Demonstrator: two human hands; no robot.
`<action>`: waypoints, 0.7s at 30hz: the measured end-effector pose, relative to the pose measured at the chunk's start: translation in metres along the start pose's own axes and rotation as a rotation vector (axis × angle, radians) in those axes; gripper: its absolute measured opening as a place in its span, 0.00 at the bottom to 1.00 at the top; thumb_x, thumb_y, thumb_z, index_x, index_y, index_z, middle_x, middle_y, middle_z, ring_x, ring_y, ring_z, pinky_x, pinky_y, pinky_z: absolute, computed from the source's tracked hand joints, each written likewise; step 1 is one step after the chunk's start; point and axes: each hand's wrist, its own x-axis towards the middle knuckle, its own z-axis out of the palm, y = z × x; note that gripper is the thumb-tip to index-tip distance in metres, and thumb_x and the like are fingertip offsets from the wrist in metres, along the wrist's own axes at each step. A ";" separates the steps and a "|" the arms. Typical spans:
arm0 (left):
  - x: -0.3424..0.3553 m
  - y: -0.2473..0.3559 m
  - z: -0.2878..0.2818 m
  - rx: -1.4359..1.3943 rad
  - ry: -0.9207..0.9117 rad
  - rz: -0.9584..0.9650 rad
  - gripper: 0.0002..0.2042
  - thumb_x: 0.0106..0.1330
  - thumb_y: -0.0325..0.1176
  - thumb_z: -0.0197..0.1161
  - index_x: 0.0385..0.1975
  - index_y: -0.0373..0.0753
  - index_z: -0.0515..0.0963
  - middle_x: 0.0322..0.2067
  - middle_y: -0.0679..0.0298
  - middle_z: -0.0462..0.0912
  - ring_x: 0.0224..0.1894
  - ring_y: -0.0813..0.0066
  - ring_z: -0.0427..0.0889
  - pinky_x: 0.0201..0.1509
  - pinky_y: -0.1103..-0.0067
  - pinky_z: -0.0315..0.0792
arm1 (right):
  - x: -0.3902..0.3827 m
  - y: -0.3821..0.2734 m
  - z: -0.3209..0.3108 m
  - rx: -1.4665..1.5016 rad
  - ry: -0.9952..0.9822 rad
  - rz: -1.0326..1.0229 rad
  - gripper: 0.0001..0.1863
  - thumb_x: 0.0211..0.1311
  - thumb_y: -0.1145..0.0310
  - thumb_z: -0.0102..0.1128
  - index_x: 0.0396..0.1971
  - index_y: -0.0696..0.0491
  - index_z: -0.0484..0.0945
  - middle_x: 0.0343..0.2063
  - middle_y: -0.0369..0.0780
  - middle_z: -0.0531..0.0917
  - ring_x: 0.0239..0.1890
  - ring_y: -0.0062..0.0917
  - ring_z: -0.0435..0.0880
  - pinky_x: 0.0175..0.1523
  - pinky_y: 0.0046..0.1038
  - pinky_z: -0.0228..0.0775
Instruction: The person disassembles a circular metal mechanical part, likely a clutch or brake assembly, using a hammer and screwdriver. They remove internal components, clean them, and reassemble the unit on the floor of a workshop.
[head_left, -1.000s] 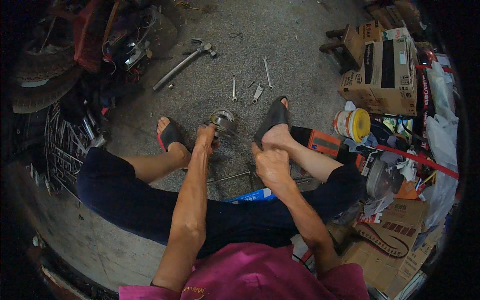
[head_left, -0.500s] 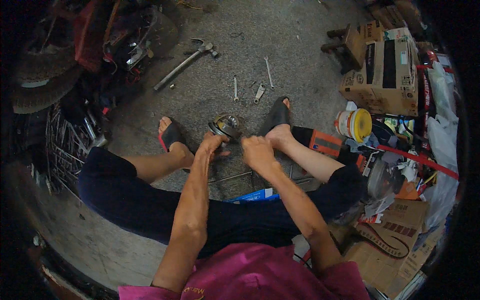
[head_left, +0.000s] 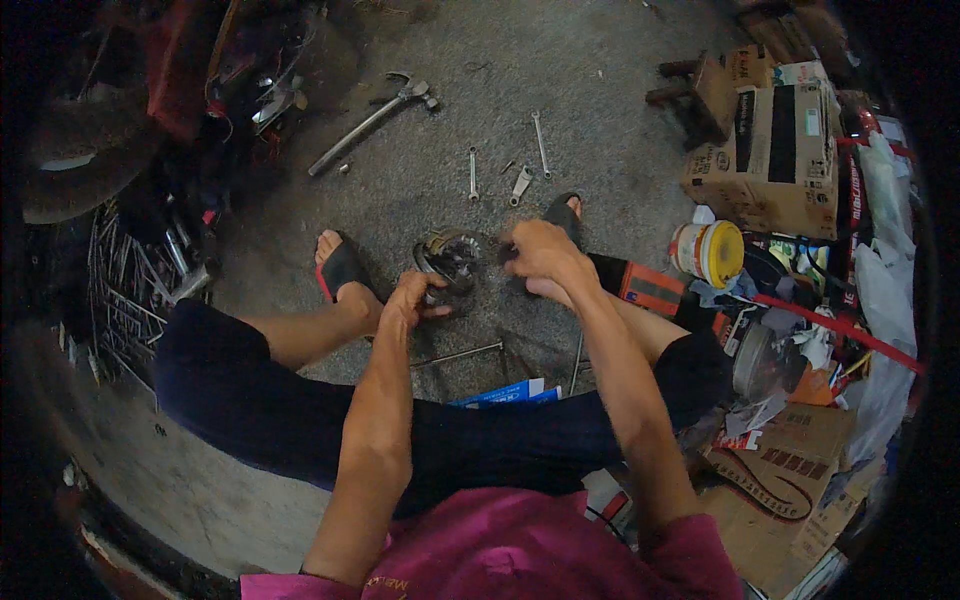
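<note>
Between my feet, just above the floor, is a round metal part (head_left: 436, 248) with a ring-shaped rim and a dark, cluttered inside. My left hand (head_left: 412, 298) grips its near left edge, thumb and fingers closed round it. To the right of the part, my right hand (head_left: 545, 250) is raised with its fingers curled together. A small dark piece (head_left: 509, 252) shows at those fingertips; its kind is too blurred to tell. A gap separates it from the round part.
A hammer (head_left: 365, 128), two wrenches (head_left: 473, 174) and a small metal link (head_left: 521, 186) lie on the floor ahead. Metal rods (head_left: 125, 290) crowd the left. Cardboard boxes (head_left: 700, 175) and a yellow-lidded tub (head_left: 722, 252) line the right. Blue boxes (head_left: 500, 394) lie close to me.
My right hand has moved up and to the right, away from the round part, with a small dark piece at its fingers. The round part's dark inside now faces up more; my left hand still grips it.
</note>
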 end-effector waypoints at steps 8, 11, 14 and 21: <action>-0.013 -0.003 0.003 0.004 0.217 -0.081 0.10 0.53 0.33 0.64 0.35 0.41 0.75 0.42 0.61 0.73 0.45 0.61 0.72 0.36 0.66 0.81 | -0.105 -0.006 0.080 0.363 0.145 0.311 0.26 0.57 0.54 0.62 0.45 0.62 0.78 0.40 0.54 0.83 0.44 0.48 0.81 0.49 0.41 0.71; -0.017 -0.001 0.006 0.079 0.198 -0.075 0.14 0.53 0.36 0.66 0.37 0.41 0.74 0.41 0.61 0.72 0.45 0.62 0.72 0.34 0.68 0.79 | -0.116 -0.005 0.120 0.284 -0.006 0.479 0.24 0.59 0.54 0.60 0.43 0.61 0.78 0.40 0.54 0.83 0.47 0.47 0.81 0.52 0.42 0.71; -0.002 -0.005 0.000 0.201 0.269 -0.048 0.20 0.53 0.37 0.66 0.46 0.41 0.72 0.48 0.56 0.73 0.49 0.60 0.73 0.34 0.66 0.77 | -0.107 -0.004 0.133 0.199 -0.132 0.565 0.18 0.59 0.57 0.60 0.40 0.57 0.80 0.39 0.52 0.83 0.47 0.46 0.81 0.53 0.44 0.71; 0.000 -0.005 -0.001 0.356 0.254 0.013 0.29 0.53 0.35 0.66 0.57 0.39 0.69 0.50 0.54 0.75 0.46 0.56 0.76 0.36 0.65 0.76 | -0.075 0.000 0.130 0.172 -0.196 0.445 0.21 0.57 0.60 0.62 0.47 0.57 0.76 0.46 0.53 0.80 0.50 0.48 0.79 0.55 0.45 0.70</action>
